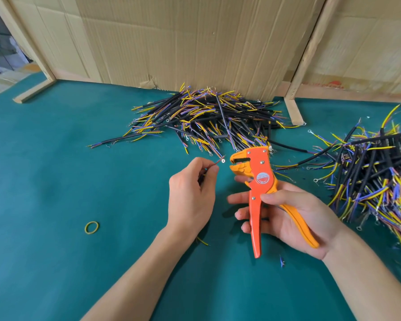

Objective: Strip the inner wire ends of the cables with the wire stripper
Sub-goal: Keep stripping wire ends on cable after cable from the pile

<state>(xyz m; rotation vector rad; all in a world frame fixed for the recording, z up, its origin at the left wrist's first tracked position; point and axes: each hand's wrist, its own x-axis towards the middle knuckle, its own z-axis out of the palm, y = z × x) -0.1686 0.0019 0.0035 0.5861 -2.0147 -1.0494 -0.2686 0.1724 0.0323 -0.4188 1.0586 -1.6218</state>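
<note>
Fingers [214, 170] pinching one wire [218, 162], one wire stripper [257, 181], two cable piles [206, 117]

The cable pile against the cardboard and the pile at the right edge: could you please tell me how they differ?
The pile against the cardboard lies far from both hands, spread low and fanned out; the pile at the right edge sits beside the right hand and is partly cut off by the frame. The far pile's cables point many ways; the right pile's run more parallel. Both hold black cables with yellow and blue inner wires, on the green mat.
</note>
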